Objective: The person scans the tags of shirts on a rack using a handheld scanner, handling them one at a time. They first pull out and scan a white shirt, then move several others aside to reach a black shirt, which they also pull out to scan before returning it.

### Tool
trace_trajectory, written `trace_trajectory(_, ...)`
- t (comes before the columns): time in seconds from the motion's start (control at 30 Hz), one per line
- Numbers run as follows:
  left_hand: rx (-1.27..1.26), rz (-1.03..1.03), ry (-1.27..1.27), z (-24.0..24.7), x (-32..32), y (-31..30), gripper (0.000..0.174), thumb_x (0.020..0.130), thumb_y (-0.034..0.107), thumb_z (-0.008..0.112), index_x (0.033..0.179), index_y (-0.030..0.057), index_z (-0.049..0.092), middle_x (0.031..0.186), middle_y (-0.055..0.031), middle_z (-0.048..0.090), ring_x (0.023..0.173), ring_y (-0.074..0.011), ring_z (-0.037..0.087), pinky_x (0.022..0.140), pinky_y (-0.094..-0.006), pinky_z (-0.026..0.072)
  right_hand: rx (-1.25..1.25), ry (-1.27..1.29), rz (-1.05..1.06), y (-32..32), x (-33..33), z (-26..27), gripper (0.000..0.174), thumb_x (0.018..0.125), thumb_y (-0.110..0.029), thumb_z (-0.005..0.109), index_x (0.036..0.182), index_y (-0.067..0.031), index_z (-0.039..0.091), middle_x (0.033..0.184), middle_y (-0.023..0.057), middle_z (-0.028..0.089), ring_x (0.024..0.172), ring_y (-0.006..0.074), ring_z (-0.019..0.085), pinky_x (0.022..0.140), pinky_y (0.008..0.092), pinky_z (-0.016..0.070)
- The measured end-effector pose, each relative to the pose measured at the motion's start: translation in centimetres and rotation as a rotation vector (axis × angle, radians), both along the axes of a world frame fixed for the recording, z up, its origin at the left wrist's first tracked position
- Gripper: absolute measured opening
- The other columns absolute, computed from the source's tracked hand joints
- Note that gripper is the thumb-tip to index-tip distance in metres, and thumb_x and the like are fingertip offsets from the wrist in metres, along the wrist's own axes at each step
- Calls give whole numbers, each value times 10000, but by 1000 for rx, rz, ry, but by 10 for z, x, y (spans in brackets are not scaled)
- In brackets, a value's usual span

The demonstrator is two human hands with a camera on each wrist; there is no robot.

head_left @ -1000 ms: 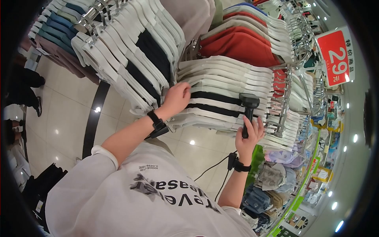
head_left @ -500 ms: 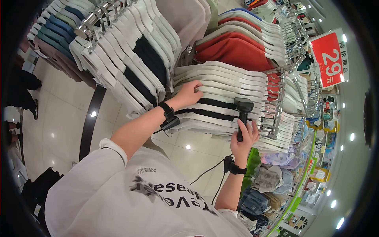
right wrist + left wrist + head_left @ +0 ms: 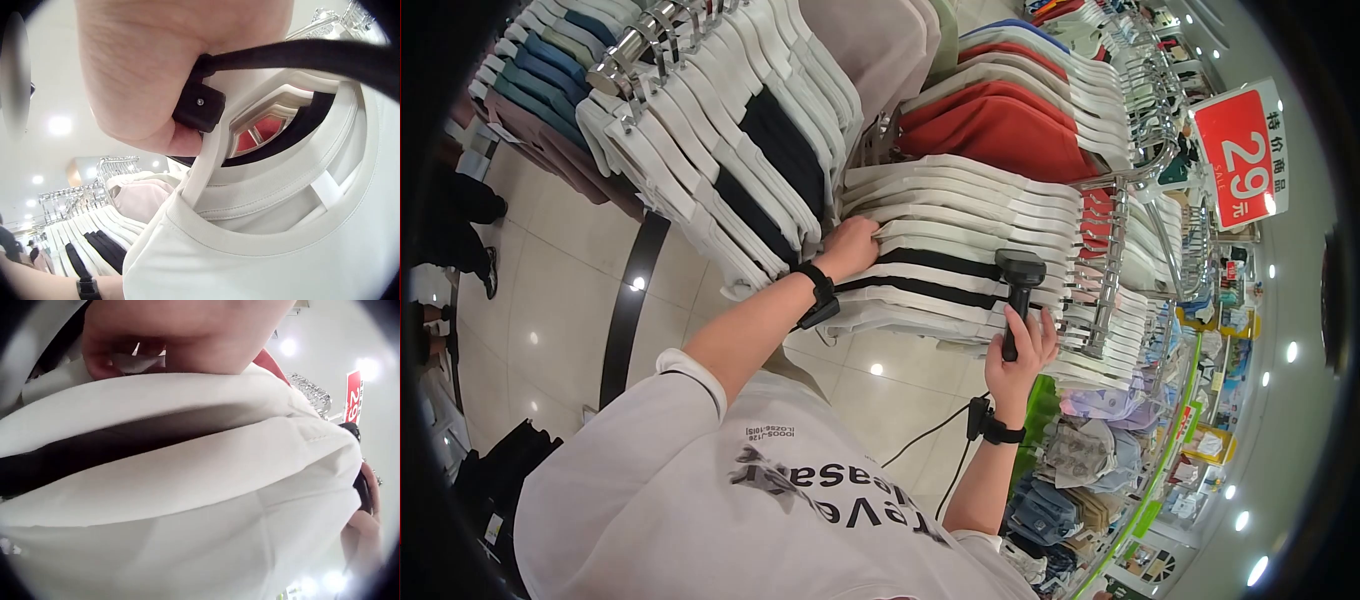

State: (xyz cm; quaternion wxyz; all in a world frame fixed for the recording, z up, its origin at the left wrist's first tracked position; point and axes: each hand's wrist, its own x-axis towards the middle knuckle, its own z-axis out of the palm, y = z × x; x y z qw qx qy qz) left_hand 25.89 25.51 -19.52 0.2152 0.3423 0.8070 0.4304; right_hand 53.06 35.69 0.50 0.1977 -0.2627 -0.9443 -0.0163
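Observation:
My right hand (image 3: pixel 1018 362) grips the handle of a black barcode scanner (image 3: pixel 1022 270), its head lying over the collar end of the hung shirts. In the right wrist view the hand (image 3: pixel 181 69) is close above a white shirt (image 3: pixel 262 269) with an open round neck. My left hand (image 3: pixel 850 248) is at the sleeve side of the same row, fingers curled and pinching the edge of a white shirt (image 3: pixel 930 222). The left wrist view has this hand (image 3: pixel 181 337) over pale folds of cloth, its fingertips partly hidden. Two black shirts (image 3: pixel 945 262) hang among the white ones.
Another rack of white and black shirts (image 3: pixel 730 150) stands to the left, red shirts (image 3: pixel 1000 120) hang behind. Chrome rails (image 3: pixel 1112 260) carry the hangers. A red price sign (image 3: pixel 1240 155) stands at right. A cable (image 3: pixel 930 432) runs from the right wrist.
My left hand moved right onto the shirts, then back left to their sleeve edge, where it now pinches cloth. The right hand keeps its hold on the scanner, nearly still.

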Motion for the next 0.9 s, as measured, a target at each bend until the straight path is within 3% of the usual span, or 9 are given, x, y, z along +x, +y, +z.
trace_trajectory(0.07,-76,-57,-70,-1,0,-6,194,822,109,646,971,-10,681,1046,-276,703,1027,-471,661,893,-540,522,-4,-3,-3,-1,-1,1,548,759,-54,675,1265,-257,736,1256,41,673,1405,345,443,1146,588,200)
trace_trajectory(0.3,-209,-193,-41,-61,10,-33,263,787,64,680,1031,-24,720,1004,-273,721,1009,-466,678,899,-532,535,2,-4,-7,0,-1,0,541,761,-61,681,1262,-258,737,1247,45,672,1408,344,443,1154,581,197)
trace_trajectory(0.4,-296,-208,-100,-85,15,-42,263,822,95,672,1058,-1,735,1088,-268,721,1069,-448,681,947,-516,538,52,-41,4,0,-1,1,542,752,-67,693,1276,-202,726,1232,66,659,1404,361,446,1121,550,253)
trace_trajectory(0.47,-313,-191,-133,-101,19,-48,255,844,84,666,1068,-18,732,1072,-276,720,1079,-451,677,965,-520,531,50,-37,7,0,-1,1,542,752,-67,693,1276,-202,726,1231,65,659,1403,361,448,1122,549,253)
trace_trajectory(0.53,-268,-124,-147,-112,22,-54,209,826,75,691,987,-57,716,1044,-316,698,1038,-470,671,918,-526,533,49,-34,10,0,-2,1,542,752,-67,693,1276,-202,727,1230,65,658,1402,360,449,1123,549,253)
trace_trajectory(0.67,-447,-163,-201,-132,20,-60,253,843,93,708,1033,-74,718,1086,-312,695,1043,-462,680,912,-518,544,16,3,4,0,-2,0,540,764,-61,681,1264,-258,736,1245,40,678,1410,345,447,1152,566,207)
trace_trajectory(0.9,-430,-139,-225,-116,24,-86,221,846,89,694,976,-88,723,1042,-335,711,1024,-466,700,872,-507,559,20,12,3,0,-3,0,539,771,-65,675,1271,-259,729,1248,31,678,1404,340,449,1152,560,206)
